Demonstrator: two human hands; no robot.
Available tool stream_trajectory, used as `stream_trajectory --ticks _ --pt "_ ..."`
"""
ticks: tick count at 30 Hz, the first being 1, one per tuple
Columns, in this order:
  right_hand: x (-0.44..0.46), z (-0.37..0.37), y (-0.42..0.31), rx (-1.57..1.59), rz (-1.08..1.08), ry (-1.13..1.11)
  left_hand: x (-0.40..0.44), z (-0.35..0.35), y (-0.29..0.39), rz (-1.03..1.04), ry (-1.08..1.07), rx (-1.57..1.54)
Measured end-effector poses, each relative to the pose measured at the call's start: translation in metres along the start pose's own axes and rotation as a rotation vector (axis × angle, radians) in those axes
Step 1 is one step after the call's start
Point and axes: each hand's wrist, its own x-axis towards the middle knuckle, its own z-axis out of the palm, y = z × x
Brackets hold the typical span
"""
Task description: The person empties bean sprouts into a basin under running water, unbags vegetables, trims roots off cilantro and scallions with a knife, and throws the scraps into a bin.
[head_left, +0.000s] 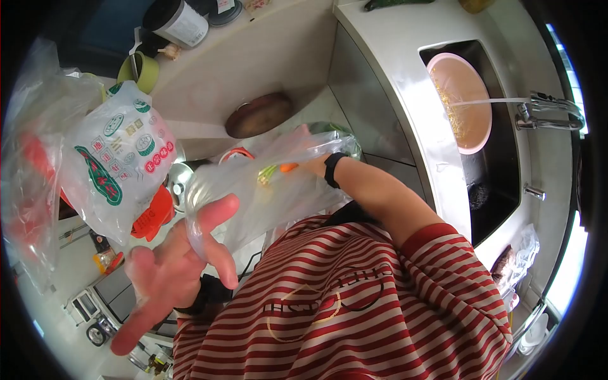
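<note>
A clear plastic bag (234, 196) stretches between my two hands, its rim crossing the fingers of my left hand (171, 266). That hand's fingers are spread apart, palm toward me. At the bag's far side, my right hand (310, 161) appears closed on the plastic, partly veiled by it. Beside the right hand shows a small orange piece, perhaps carrot (289, 167). Pale green stalks (266, 173) lie close by, seen through the film. Black bands circle both wrists.
A printed white plastic bag (120, 152) hangs at left, near a red bag (152, 214). At right, water runs from the faucet (538, 114) into a pink basin (472, 107) in the dark sink (500, 183). A round brown lid-like object (259, 115) stands beyond my hands.
</note>
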Motion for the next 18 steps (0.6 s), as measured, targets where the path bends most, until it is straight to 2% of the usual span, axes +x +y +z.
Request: stream_trajectory --ticks 1,3,4,5,7,9,10,11,13,14,15,17,18 --pt "0.002 -0.031 -0.013 0.080 0.029 -0.051 0.000 0.003 0.001 0.007 -0.003 -0.001" --pt "0.004 -0.091 -0.043 0.207 0.078 -0.131 0.003 0.013 0.006 -0.018 0.341 -0.020" --pt "0.006 -0.116 -0.057 0.257 0.101 -0.169 0.011 0.012 0.005 0.033 0.463 -0.069" --pt "0.010 -0.137 -0.068 0.292 0.115 -0.197 0.016 0.011 0.004 0.043 0.461 -0.064" --pt "0.016 -0.161 -0.076 0.307 0.126 -0.213 0.027 0.003 0.005 0.098 0.634 -0.071" --pt "0.022 -0.182 -0.079 0.650 0.303 -0.246 0.042 -0.014 0.006 0.115 0.666 -0.025" --pt "0.027 -0.203 -0.080 0.608 0.463 -0.476 0.052 -0.027 0.007 0.099 0.580 0.033" --pt "0.028 -0.232 -0.098 0.596 0.457 -0.473 0.061 -0.040 0.009 0.084 0.493 0.093" --pt "0.023 -0.277 -0.128 0.672 0.434 -0.461 0.069 -0.068 0.003 0.009 0.586 0.327" --pt "0.019 -0.256 -0.104 0.428 0.437 -0.514 0.070 -0.079 -0.003 -0.012 0.666 0.320" --pt "0.023 -0.282 -0.130 0.195 0.533 -0.651 0.069 -0.090 -0.011 -0.034 0.743 0.309" --pt "0.009 -0.293 -0.138 0.061 0.385 -0.479 0.059 -0.117 -0.038 -0.110 0.839 0.485" --pt "0.004 -0.299 -0.142 0.049 0.387 -0.465 0.049 -0.124 -0.053 -0.238 0.685 0.789"
